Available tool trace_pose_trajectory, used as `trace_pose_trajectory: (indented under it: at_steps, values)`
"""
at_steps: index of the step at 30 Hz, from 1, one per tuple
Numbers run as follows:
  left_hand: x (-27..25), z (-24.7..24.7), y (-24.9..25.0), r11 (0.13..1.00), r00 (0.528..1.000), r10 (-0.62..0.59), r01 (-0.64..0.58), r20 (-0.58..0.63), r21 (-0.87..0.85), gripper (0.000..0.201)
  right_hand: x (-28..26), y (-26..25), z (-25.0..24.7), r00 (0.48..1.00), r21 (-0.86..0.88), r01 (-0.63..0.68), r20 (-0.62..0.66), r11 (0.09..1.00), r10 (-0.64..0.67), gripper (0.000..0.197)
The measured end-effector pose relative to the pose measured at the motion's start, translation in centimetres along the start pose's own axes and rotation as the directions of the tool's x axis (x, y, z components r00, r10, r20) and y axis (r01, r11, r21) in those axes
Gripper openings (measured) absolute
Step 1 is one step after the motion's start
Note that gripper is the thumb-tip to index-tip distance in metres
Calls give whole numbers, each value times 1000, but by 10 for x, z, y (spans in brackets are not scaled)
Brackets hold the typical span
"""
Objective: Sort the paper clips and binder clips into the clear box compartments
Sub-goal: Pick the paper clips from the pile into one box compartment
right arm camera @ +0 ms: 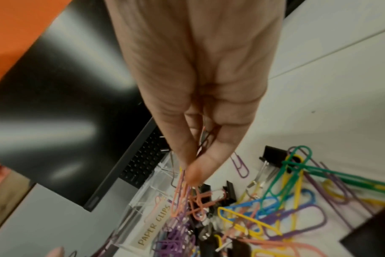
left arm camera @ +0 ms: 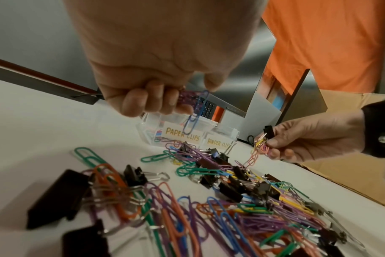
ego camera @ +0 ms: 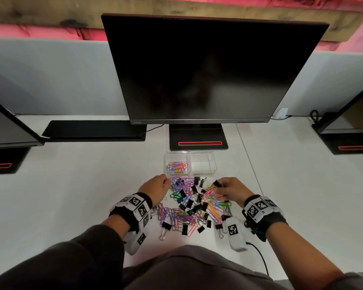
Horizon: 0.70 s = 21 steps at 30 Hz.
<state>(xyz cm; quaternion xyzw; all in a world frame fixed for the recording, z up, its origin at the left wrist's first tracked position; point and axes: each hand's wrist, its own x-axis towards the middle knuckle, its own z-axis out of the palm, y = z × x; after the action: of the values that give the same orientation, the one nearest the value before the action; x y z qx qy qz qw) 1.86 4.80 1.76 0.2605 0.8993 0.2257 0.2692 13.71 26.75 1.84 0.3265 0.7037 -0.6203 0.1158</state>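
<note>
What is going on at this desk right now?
A person is sorting a mixed pile of clips into a clear box. The left hand grips purple and blue paper clips near the compartment labelled for paper clips, which already holds some. The right hand pinches a black binder clip tangled with pink and yellow ones. The binder clip compartment looks empty.

The left hand (left arm camera: 156, 73) is gripping purple paper clips (left arm camera: 187, 97), a blue paper clip (left arm camera: 195, 114) dangling above the clear box (left arm camera: 178, 133). The right hand (left arm camera: 306, 139) is pinching a black binder clip (left arm camera: 268, 130) with tangled pink and yellow clips (left arm camera: 256, 153) over the bench (left arm camera: 44, 125).
</note>
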Motion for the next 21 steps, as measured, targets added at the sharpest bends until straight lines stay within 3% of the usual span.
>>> trace_pose_trajectory:
  at_steps: [5,9,14,17,21]
  values:
    - [-7,-1,4,996,996,38,-44,-83,-79,32,-7,-2,-2,998,53,46,-35,998,-44,18]
    - [-10,-1,6,978,985,71,-100,-157,-182,30,-4,6,1,993,70,-6,-117,998,14,18]
    - [-9,0,2,964,996,75,-83,-42,-254,23,-6,0,1,994,51,-3,-107,999,8,16]
    - [-1,-4,0,954,998,37,-21,46,-300,22,-11,-25,1,997,51,62,-55,997,-60,16]
    - [12,-30,11,999,988,2,4,157,-37,33,1,-73,14,972,-54,228,-48,972,-231,13]
